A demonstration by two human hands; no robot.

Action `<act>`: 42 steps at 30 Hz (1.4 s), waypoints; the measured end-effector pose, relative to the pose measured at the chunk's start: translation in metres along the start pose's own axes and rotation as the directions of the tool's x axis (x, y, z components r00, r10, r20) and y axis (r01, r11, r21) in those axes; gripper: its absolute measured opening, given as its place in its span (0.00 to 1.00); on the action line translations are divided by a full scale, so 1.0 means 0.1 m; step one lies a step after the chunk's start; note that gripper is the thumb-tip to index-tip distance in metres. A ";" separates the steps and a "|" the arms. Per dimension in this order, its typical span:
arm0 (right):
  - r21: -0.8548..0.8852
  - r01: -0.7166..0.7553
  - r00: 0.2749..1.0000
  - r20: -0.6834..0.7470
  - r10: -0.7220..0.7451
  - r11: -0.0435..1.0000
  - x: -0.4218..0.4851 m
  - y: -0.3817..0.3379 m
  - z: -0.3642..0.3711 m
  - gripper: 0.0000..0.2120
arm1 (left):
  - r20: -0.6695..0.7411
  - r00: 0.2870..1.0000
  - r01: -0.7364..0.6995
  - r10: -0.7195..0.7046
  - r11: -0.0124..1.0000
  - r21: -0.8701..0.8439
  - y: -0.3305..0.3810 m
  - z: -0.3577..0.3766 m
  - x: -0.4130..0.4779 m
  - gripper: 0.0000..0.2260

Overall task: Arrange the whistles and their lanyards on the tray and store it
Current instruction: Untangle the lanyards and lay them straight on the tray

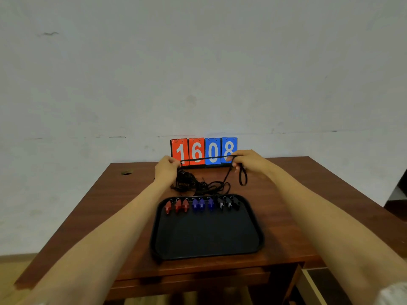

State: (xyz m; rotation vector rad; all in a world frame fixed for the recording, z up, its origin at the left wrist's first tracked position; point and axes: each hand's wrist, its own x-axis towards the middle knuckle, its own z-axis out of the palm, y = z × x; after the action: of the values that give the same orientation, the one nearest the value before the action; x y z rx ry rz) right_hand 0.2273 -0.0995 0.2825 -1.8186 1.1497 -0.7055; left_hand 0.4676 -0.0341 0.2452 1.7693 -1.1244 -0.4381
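Note:
A black tray [207, 236] lies on the wooden table, with a row of whistles along its far edge: three red whistles [177, 205], three blue whistles [201, 204] and three black whistles [229, 203]. Behind the tray sits a tangled pile of black lanyards [196, 184]. My left hand [166, 169] and my right hand [244, 160] each pinch one black lanyard [207, 159], stretched taut between them above the pile. A loop of it hangs down from my right hand.
A flip scoreboard [203, 151] reading 1608 stands at the table's [308, 205] far edge against the wall. A round cable hole [126, 172] is at the back left. An open drawer [317, 285] shows at the lower right.

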 end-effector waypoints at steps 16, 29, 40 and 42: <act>0.402 -0.295 0.948 0.008 0.319 0.867 -0.06 0.66 -0.14 0.07 | 0.004 0.988 0.153 -0.153 0.988 -0.024 -0.41 0.10 0.04 0.12; -0.246 -0.316 0.943 -0.189 0.275 0.916 -0.23 1.36 -0.10 0.10 | 0.004 0.975 0.218 -0.223 0.954 0.206 -1.00 -0.12 -0.21 0.13; -0.254 -0.409 0.910 -0.186 0.371 0.876 -0.49 1.58 0.01 0.12 | 0.109 0.942 0.290 -0.318 0.933 0.214 -1.38 -0.18 -0.51 0.03; -0.304 -0.442 0.897 -0.137 0.420 0.844 -0.54 1.61 0.04 0.16 | 0.132 0.933 0.294 -0.335 0.921 0.255 -1.44 -0.20 -0.57 0.03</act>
State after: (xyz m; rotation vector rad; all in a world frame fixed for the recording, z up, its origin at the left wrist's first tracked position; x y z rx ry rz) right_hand 0.1387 -0.0840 0.1387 -1.7111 1.7351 -0.3195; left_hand 0.5245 0.0409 0.1204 2.1666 -1.0424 -0.6896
